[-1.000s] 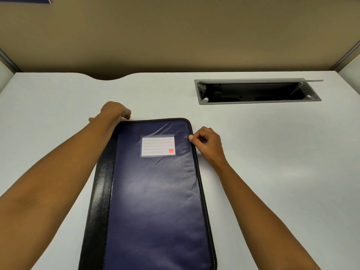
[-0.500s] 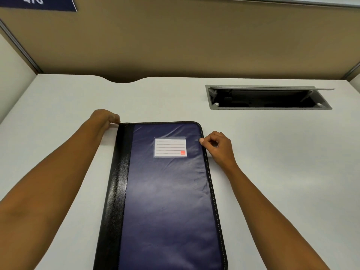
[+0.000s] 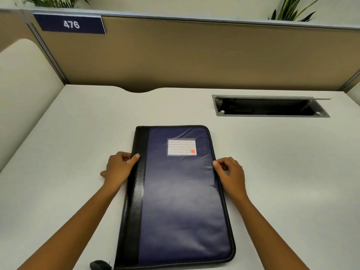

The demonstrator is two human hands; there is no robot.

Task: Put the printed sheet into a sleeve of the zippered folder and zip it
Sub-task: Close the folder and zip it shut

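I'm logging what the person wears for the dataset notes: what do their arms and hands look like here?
Both forearms are bare up to the frame edge, with no sleeves showing. The left hand and right hand wear no gloves, and no rings, watch or bracelet can be seen. The fingernails look short and unpainted.

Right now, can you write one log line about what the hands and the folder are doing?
folder: closed, flat on desk | left hand: on spine edge | right hand: at zipper edge | printed sheet: not visible

Closed zippered folder (image 3: 181, 193): navy cover, black spine strip along the left, stitched edges. Lying flat, long side running away from the viewer. Lined label card (image 3: 181, 147) with orange corner square near the far end.
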